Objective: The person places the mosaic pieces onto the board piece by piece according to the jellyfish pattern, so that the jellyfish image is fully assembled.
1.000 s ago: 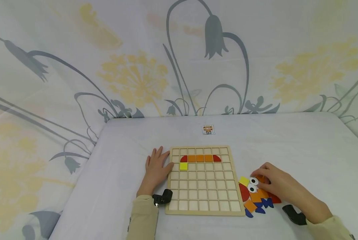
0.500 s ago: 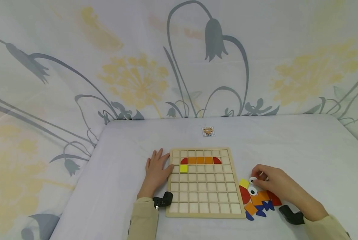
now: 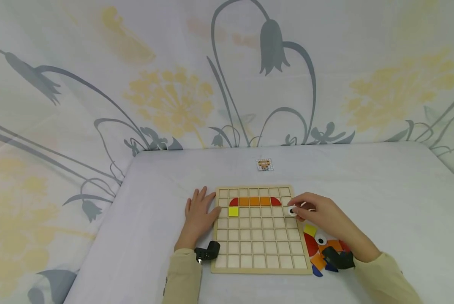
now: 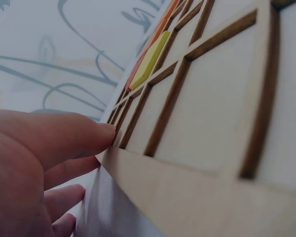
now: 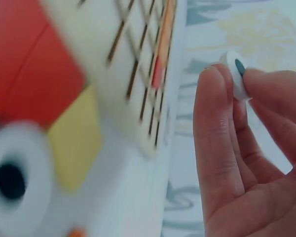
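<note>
While poised with the right hand (image 3: 323,211) at the right side of the gridded wooden board (image 3: 261,270), pinches a round white eye piece (image 3: 291,211) between thumb and fingertips, dark pupil partly showing. In the head view, holds it over the right rim, roughly level with the row of the yellow square (image 3: 233,211); in the right wrist view, holds it up apart from the grid. With the left hand (image 3: 198,219), grasps nothing: rests it beside the board, fingers spread on the white cloth (image 3: 166,198), thumb touching the left rim.

Judging by looks, probably very light and stiff, a smooth flat disc, not fragile but small enough to slip or flip if pinched loosely. Best taken by the edge, at two opposite sides, with little pressure; too much thumb across the face would likely hide the pupil and tilt the disc. For the second eye piece (image 3: 319,239), lying among the loose pieces (image 3: 309,244) just beside the board, use the same edge hold. On the board, find orange squares (image 3: 254,201) between two red quarter-rounds (image 3: 234,202). In the left wrist view, note the yellow square standing proud of its cell, probably enough for fingertips to catch.
</note>
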Demonstrator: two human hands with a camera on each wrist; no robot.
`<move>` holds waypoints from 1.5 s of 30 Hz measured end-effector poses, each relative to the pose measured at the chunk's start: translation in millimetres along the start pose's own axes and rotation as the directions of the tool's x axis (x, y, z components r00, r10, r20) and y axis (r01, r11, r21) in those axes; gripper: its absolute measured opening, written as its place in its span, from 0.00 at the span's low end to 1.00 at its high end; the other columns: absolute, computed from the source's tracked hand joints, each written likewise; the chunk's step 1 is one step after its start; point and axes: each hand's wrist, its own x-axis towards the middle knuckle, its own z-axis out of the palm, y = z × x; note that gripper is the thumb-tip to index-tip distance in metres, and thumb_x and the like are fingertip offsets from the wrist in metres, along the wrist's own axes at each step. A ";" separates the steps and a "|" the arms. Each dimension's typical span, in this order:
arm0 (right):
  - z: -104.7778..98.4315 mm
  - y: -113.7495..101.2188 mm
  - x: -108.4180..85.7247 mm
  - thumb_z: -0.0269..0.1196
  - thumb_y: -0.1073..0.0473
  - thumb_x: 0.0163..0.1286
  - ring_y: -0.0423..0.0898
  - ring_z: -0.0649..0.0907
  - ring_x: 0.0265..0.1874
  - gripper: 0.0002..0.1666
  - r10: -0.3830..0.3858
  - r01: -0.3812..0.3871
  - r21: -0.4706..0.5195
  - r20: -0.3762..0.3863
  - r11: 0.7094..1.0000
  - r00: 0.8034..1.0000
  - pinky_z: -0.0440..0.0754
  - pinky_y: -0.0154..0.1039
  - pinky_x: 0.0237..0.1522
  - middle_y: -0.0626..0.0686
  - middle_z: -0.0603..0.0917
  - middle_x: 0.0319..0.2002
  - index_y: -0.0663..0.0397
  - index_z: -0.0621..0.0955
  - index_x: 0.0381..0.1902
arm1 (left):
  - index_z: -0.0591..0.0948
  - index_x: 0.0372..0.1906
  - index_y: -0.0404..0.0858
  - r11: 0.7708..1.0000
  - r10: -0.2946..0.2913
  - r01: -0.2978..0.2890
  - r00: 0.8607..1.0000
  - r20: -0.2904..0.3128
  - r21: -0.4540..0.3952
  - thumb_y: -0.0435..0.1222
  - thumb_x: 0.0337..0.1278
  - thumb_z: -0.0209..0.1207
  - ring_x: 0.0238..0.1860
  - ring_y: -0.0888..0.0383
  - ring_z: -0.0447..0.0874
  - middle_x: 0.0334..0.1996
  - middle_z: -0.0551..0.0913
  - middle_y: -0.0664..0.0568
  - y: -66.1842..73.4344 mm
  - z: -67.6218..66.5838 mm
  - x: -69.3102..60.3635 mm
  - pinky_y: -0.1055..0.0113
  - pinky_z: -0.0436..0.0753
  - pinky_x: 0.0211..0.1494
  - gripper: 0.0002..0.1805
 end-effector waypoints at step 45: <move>85.9 -36.7 68.5 0.61 0.57 0.60 0.39 0.78 0.27 0.08 0.088 -0.085 0.064 -0.047 0.994 0.995 0.74 0.40 0.38 0.43 0.80 0.28 0.49 0.80 0.38 | 0.67 0.62 0.41 0.999 -0.027 0.026 0.999 0.028 0.028 0.45 0.57 0.52 0.68 0.47 0.39 0.68 0.52 0.45 1.4 -1.2 -0.2 0.48 0.38 0.65 0.27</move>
